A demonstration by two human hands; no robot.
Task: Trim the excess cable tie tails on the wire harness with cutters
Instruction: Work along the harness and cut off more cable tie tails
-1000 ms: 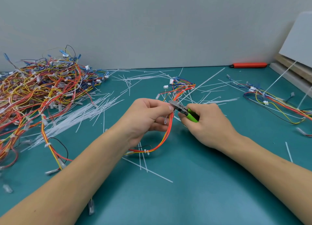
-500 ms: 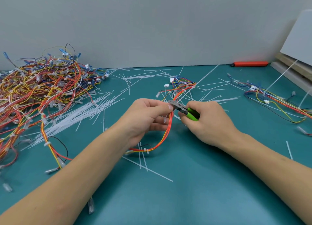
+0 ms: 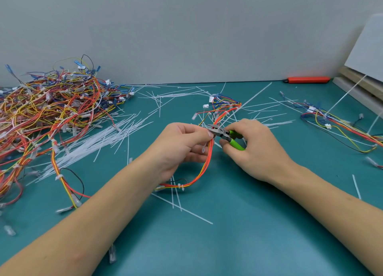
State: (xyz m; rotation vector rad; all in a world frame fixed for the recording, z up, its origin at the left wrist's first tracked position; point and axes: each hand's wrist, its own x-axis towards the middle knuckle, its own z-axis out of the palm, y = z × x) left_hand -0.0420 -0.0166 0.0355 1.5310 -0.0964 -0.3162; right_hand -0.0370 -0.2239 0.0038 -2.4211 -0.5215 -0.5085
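Currently mid-grip: your left hand (image 3: pixel 182 149) pinches the wire harness (image 3: pixel 204 168), your right hand (image 3: pixel 252 149) is curled round the green-handled cutters (image 3: pixel 227 137).
Cutter tips sit at the harness right by your left fingertips, above the teal surface (image 3: pixel 238 234). Harness loops down onto the surface below. No readable labels or writing.

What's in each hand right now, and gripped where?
Left hand pinches the wire harness on its orange-red bundle just below the cutter tips. Right hand grips the cutters by their green handles.
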